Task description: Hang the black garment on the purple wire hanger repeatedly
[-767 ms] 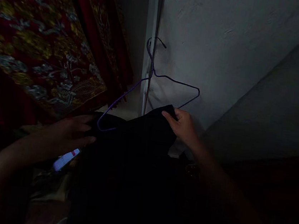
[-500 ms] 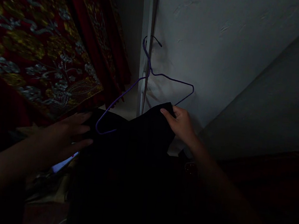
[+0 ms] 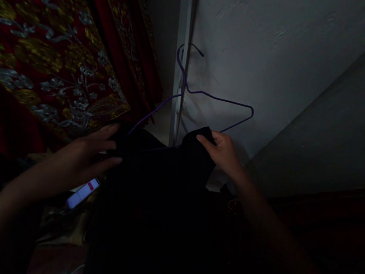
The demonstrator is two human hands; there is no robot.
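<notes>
A purple wire hanger (image 3: pixel 219 99) hangs by its hook at a narrow pale upright strip. Its left end runs down into a black garment (image 3: pixel 153 186), whose lower part fades into the dark. With thumb and fingers my right hand (image 3: pixel 222 150) pinches the garment's upper right edge, just below the hanger's right arm. My left hand (image 3: pixel 91 151) grips the garment's upper left edge, where the cloth covers the hanger's left corner. The hanger's lower bar shows in part between the two hands. What kind of garment it is, I cannot tell.
Red cloth (image 3: pixel 47 51) with gold and silver embroidery hangs at the left. The pale strip (image 3: pixel 174 118) stands in front of a grey-white wall (image 3: pixel 277 55). A phone (image 3: pixel 83 192) with a lit screen lies below my left hand. The lower right is very dark.
The left corner of the hanger, in front of the cloth before, is now covered by the garment. My left hand has moved slightly up and right. More of the phone shows.
</notes>
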